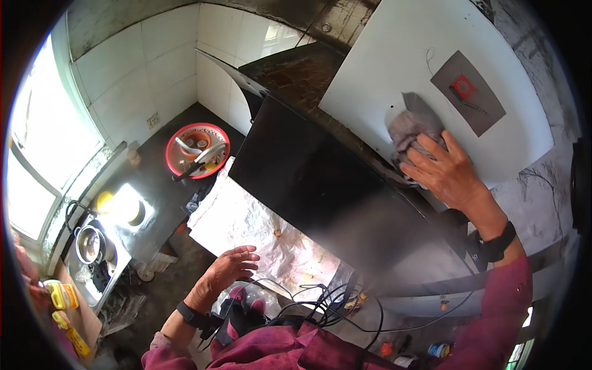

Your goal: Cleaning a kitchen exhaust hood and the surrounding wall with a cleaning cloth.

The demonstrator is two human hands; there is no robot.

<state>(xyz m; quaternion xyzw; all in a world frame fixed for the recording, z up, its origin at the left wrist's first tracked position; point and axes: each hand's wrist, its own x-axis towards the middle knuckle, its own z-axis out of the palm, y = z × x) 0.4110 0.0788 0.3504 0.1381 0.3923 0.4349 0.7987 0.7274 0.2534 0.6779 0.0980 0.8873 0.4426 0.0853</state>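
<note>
My right hand (448,171) presses a crumpled grey cloth (411,132) against a large white panel (370,69), near its lower edge. Some of the cloth shows beyond my fingertips. A dark rectangular sticker (469,95) with a red printed patch lies on the panel just above that hand. My left hand (229,270) is held low and free, fingers apart and slightly bent. It is nearest to a surface covered with stained, wrinkled white sheeting (273,231). Between my hands stands a glossy black cabinet-like body (314,171) with a grimy brown top (296,69).
On a dark counter (162,203) sits a red-rimmed basin (198,150) holding a bowl, a spoon and a black-handled utensil. A sink (122,263) with a metal pot (89,244) lies left. Black cables (323,303) loop before my body. Yellow containers (62,296) stand lower left.
</note>
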